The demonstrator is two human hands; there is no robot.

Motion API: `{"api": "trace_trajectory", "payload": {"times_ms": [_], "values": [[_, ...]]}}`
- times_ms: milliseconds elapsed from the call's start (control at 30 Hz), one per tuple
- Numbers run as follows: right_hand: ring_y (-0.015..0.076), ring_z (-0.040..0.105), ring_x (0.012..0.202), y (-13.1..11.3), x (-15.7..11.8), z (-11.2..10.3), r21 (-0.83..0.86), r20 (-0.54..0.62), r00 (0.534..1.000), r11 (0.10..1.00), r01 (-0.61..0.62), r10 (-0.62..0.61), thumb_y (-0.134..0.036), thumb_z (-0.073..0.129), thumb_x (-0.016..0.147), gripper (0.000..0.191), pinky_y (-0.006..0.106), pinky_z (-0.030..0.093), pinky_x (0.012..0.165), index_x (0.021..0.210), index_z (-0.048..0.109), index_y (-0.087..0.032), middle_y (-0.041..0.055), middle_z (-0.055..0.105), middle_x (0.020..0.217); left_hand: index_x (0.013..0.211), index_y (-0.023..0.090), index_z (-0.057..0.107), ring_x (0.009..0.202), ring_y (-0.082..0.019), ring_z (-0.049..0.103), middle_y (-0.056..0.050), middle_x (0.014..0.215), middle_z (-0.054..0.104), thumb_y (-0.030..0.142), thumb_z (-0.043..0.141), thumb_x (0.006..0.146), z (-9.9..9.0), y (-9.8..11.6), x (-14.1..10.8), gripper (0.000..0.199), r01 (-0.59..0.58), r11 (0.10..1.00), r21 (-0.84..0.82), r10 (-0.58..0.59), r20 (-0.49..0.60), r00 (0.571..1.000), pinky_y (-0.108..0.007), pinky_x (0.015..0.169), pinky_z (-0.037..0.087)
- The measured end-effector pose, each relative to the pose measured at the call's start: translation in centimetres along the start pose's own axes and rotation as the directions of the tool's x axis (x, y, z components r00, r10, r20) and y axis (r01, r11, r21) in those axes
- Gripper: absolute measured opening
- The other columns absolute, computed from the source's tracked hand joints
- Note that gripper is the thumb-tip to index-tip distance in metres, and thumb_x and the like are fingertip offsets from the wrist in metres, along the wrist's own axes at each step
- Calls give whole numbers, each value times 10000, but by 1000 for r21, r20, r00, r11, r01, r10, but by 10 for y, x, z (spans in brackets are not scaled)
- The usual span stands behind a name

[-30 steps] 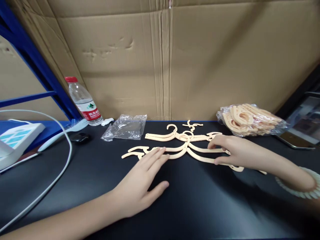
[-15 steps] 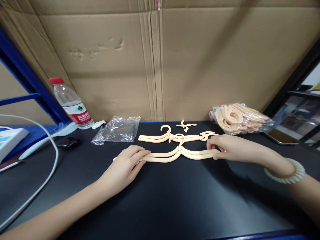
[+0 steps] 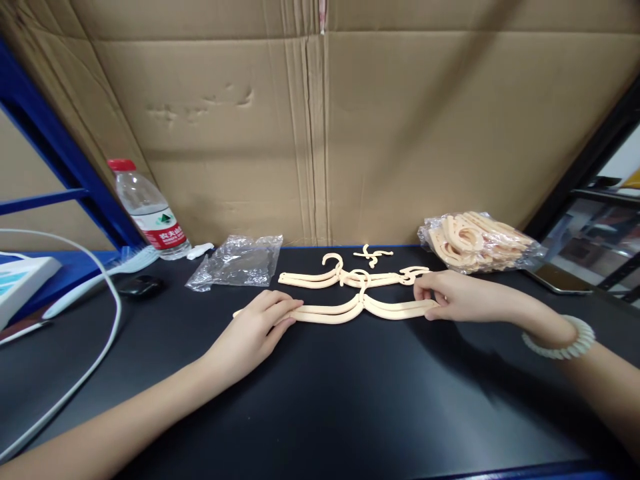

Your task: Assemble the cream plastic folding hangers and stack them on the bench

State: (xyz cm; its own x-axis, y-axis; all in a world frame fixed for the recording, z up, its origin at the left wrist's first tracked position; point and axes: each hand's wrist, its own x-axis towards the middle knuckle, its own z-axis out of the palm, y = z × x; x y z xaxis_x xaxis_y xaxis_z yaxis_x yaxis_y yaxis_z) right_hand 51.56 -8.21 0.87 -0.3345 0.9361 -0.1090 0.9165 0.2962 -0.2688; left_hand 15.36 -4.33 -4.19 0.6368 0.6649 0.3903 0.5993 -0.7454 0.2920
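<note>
Two cream plastic hangers (image 3: 350, 310) lie stacked on the black tabletop (image 3: 320, 400). My left hand (image 3: 253, 333) grips their left end with curled fingers. At the other end my right hand (image 3: 450, 295) pinches the hangers between thumb and fingers; a pale bead bracelet (image 3: 560, 339) sits on that wrist. Just behind lies another flat set of cream hangers (image 3: 350, 276), with a small loose hook piece (image 3: 373, 254) beyond it.
A clear bag full of cream hangers (image 3: 475, 241) lies at the back right, an empty clear bag (image 3: 237, 261) at the back left. A water bottle (image 3: 150, 210), a black mouse (image 3: 136, 286), a white cable (image 3: 90, 360) and a cardboard wall (image 3: 320, 120) are also here.
Both hands have closed on the ends of the near hangers, which were splayed apart a second ago and now lie squared together. Since half a second ago, hardly any movement.
</note>
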Motion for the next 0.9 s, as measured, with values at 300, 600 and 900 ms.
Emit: {"api": "trace_trajectory", "payload": {"times_ms": [300,600,900], "values": [[186,606,723,8,-4,-7,105,-119,993,994,10,3,-301,546,793,278,288,465,610,1013,645,-164,79,650,910,1161,229,601,1033,-220,568,-80,1130,612,260,439,957,-2,4,-2,262,-63,998,32,64,-34,997,-362,904,486],[185,606,643,24,-7,-22,153,-515,849,987,-45,119,-425,501,827,303,300,442,582,829,674,-176,68,690,741,1158,209,571,996,-198,563,-72,1111,600,127,436,933,-13,42,-12,275,-369,920,-135,391,243,888,-319,874,473],[147,549,505,29,-10,-29,254,-543,805,960,-114,239,-501,468,848,409,269,391,488,667,635,-174,46,630,593,1146,204,573,1010,-202,556,-75,1120,596,115,410,936,-15,41,-10,281,-370,918,-144,397,307,865,-326,889,461]]}}
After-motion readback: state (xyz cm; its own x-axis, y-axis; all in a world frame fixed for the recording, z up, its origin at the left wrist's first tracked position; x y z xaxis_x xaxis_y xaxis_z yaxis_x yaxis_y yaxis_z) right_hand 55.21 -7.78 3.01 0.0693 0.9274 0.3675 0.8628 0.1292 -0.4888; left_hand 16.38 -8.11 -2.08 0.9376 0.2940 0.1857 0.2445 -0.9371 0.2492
